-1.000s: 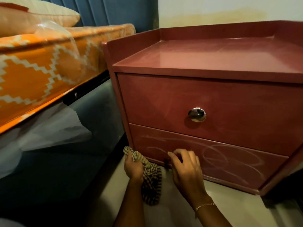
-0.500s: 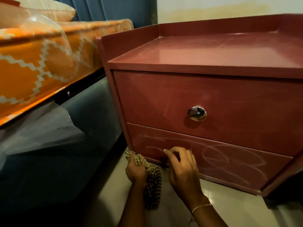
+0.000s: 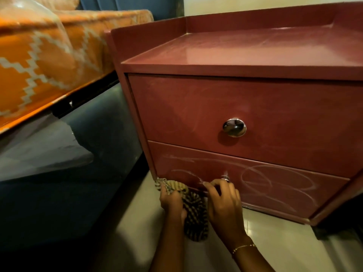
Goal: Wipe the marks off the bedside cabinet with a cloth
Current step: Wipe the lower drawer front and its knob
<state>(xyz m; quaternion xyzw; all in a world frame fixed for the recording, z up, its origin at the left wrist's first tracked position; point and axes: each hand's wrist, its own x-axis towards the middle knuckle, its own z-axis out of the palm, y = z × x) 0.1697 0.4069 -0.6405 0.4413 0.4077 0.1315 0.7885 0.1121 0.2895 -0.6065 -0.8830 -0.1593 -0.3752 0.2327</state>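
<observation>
A reddish-brown bedside cabinet [image 3: 245, 107] stands on a pale tiled floor [image 3: 275, 242], with a raised lip around three sides of its glossy top. Its front has two drawers. The upper drawer [image 3: 186, 114] carries a round shiny metal knob [image 3: 234, 127] and only faint smears. The lower drawer [image 3: 275, 185] is covered in white chalky marks [image 3: 275, 181] — long looping scribbles on its right half and straighter strokes toward the left.

At the near bottom-left corner of the cabinet, the person's left hand [image 3: 171, 201] is closed around a striped cloth [image 3: 194, 213], dark and tan, gripping its upper end so that a bunched tip pokes out above the fingers, against the bottom edge of the lower drawer. The rest of the cloth hangs down between the two forearms toward the floor.

The right hand [image 3: 224, 203] sits just beside it, fingers curled and loosely parted, their tips at the bottom edge of the lower drawer — whether it also pinches the cloth cannot be told. A thin gold bracelet [image 3: 243, 247] circles that wrist.

To the left, an orange mattress [image 3: 39, 61] with a white zigzag pattern lies on a dark blue bed base [image 3: 78, 163], close to the cabinet's side.
</observation>
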